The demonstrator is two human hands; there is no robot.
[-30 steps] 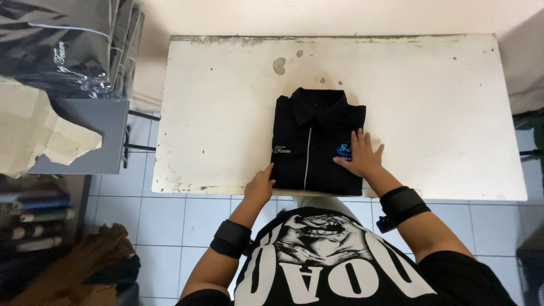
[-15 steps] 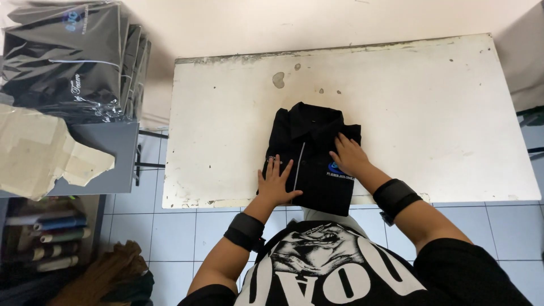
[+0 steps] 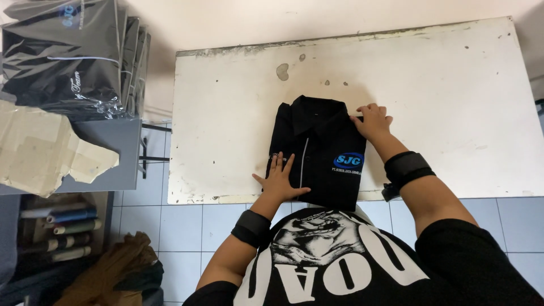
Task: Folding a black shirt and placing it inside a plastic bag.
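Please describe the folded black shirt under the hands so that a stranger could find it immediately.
Start from the white table with worn paint. Near its front edge lies the folded black shirt, collar away from the person, left hand flat on it, right hand at its upper corner. Unlike the bagged dark garments stacked at far left, it is unwrapped and shows a blue oval chest emblem.

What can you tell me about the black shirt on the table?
The shirt is black cloth, folded into a neat rectangle with its collar at the far end. A thin pale line runs down the front, and a blue oval badge sits on the chest. It lies flat near the front edge of the worn white table, its lower end hanging slightly over. The left hand presses flat on its lower left part, and the right hand touches its upper right corner.
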